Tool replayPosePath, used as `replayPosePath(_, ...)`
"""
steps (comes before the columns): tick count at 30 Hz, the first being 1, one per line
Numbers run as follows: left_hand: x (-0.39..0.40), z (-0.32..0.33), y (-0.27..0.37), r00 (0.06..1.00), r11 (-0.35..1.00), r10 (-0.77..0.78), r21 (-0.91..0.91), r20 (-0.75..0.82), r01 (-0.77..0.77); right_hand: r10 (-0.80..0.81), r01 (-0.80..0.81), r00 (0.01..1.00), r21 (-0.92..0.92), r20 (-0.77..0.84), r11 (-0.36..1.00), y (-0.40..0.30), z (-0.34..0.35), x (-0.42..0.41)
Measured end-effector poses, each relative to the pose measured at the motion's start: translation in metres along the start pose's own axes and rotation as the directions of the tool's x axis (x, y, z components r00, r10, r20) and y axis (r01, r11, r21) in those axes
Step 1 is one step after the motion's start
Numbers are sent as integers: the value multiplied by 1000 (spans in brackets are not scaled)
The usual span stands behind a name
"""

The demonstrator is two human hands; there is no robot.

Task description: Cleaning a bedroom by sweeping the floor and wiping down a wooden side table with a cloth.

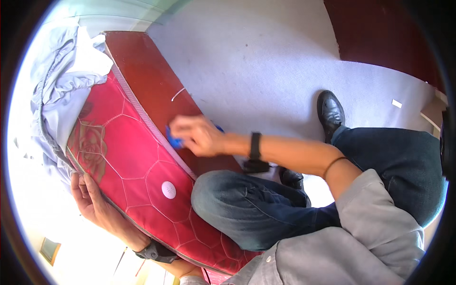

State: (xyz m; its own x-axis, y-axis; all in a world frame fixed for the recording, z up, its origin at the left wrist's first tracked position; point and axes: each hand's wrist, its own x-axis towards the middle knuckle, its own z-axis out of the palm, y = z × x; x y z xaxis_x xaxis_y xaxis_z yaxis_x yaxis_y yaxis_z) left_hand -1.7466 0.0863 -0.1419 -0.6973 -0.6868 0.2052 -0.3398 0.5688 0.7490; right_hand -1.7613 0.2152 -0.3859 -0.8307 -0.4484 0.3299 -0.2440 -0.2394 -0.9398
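Observation:
A red quilted mattress (142, 156) with a rose print and a round white vent (169, 190) lies along the reddish-brown bed frame (142, 71). My left hand (91, 201) grips the mattress's upper edge, just below the gathered elastic hem of a pale grey fitted sheet (76, 103). Over the frame's side, my right hand (201, 137) is closed around a blue item (173, 139). Motion blur and the fingers hide what the item is; a bit of blue also shows behind the wrist. A thin white strip (178, 94) lies across the frame's edge.
My bent knee (217, 192) in jeans presses close to the mattress side. Black shoes (331, 110) stand on the pale floor (270, 71). Dark red furniture (384, 35) is at the upper right, and a small white scrap (396, 103) lies on the floor.

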Motion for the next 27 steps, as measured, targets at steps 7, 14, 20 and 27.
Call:
replayPosePath(7, 0, 7, 5, 999, 998, -18, -61, 45, 21, -9, -3, 986, -68, -169, 998, 14, 7, 29)
replayPosePath(14, -6, 15, 10, 999, 996, -42, -75, 18, 43, 39, -56, 980, -82, -197, 995, 23, -1, 53)
replayPosePath(20, 3, 1, -1, 998, 998, 11, -57, 59, -8, 126, -123, 987, 45, -98, 991, 9, 9, -1)
replayPosePath(27, 1, 5, -2, 998, 997, -2, -74, 59, 6, 32, -49, 993, -152, -117, 987, 17, -4, 31)
